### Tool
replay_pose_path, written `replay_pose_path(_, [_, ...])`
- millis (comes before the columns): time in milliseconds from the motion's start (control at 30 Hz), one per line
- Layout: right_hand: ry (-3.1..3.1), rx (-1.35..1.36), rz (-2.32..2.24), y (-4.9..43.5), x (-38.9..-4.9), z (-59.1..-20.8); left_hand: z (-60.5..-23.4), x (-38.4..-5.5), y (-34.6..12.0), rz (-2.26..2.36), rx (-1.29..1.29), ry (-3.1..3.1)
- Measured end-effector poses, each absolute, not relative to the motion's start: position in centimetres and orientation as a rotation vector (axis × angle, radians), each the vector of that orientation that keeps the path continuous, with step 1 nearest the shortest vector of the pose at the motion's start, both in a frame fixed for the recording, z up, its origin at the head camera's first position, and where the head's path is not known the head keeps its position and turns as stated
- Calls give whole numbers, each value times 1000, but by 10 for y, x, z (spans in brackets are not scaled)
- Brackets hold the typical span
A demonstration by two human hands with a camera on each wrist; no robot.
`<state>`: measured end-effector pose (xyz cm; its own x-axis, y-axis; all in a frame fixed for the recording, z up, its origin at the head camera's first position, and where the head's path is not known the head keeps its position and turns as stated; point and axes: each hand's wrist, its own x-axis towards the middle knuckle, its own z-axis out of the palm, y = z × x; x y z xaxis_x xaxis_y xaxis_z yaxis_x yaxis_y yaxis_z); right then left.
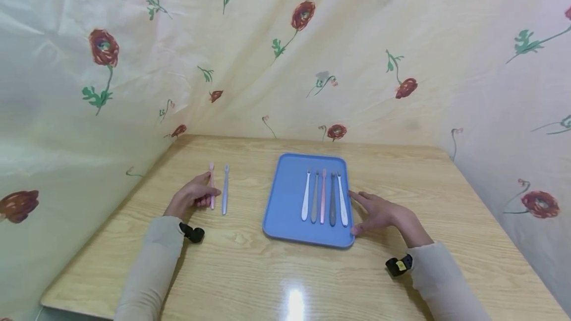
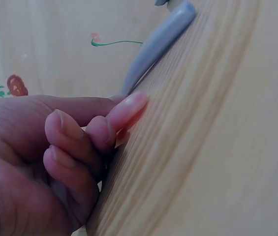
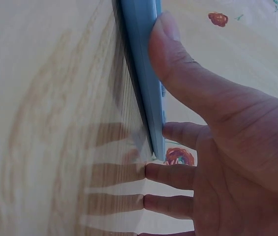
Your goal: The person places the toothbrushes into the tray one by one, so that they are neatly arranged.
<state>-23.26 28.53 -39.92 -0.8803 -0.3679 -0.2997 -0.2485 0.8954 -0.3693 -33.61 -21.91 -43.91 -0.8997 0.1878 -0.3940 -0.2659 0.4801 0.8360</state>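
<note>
My left hand (image 1: pixel 196 193) pinches a pink toothbrush (image 1: pixel 212 177) between thumb and fingers, low over the wooden table; in the left wrist view its pink handle end (image 2: pixel 131 109) pokes out past the curled fingers. Just right of it lies a blue toothbrush (image 1: pixel 225 189). My right hand (image 1: pixel 379 212) is beside the blue tray (image 1: pixel 285 202), fingers spread, with the thumb on the rim near the front right corner and the index fingertip at the right edge. On the tray, several toothbrushes lie side by side, among them a pink one (image 1: pixel 323 197) between grey and white ones.
The wooden table (image 1: pixel 232 271) runs back to a flowered cloth (image 1: pixel 250 63) hung behind and along both sides. Bare wood shows between the blue toothbrush and the tray. A black wrist camera (image 1: pixel 192 233) sits on the left wrist, another (image 1: pixel 398 265) on the right.
</note>
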Motion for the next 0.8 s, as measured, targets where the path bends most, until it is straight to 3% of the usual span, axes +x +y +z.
replay_pose_path(800, [2692, -424, -441, 285, -232, -397, -428, -341, -224, 1592, 7, 2177])
